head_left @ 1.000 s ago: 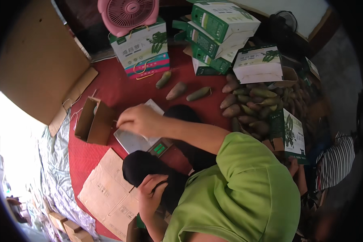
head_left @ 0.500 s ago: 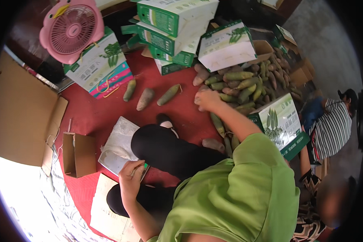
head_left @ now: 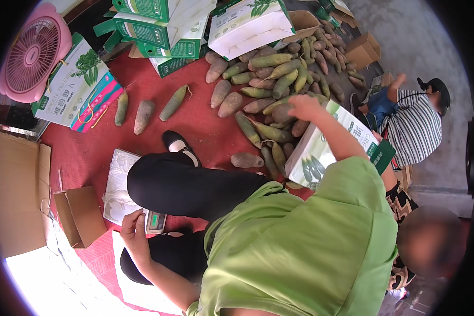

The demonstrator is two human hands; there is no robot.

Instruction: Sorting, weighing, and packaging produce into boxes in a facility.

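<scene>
My right hand [head_left: 304, 108] reaches over a heap of long green and soil-brown radishes [head_left: 285, 83]. Its fingers look spread, with the tips over a brownish radish [head_left: 283, 112]; I see no firm grip. Below that forearm stands a white and green carton [head_left: 313, 158], partly covered by my arm. My left hand [head_left: 135, 234] hovers by the digital scale [head_left: 155, 222], fingers curled and thumb close to them, nothing visible inside. A white tray [head_left: 118, 181] lies beside the scale, partly hidden by my leg.
Three radishes, one brownish [head_left: 144, 117], lie apart on the red mat [head_left: 195, 137]. Printed cartons [head_left: 158, 31] are stacked at the back. A pink fan [head_left: 34, 55] and brown boxes [head_left: 81, 216] are at left. A person in stripes [head_left: 416, 126] and another person's patterned sleeve [head_left: 400, 203] are at right.
The view has swung rightward, shifting the scene left. My right hand has moved right from the heap's left edge, uncovering radishes there. More of the scale shows beside my left hand.
</scene>
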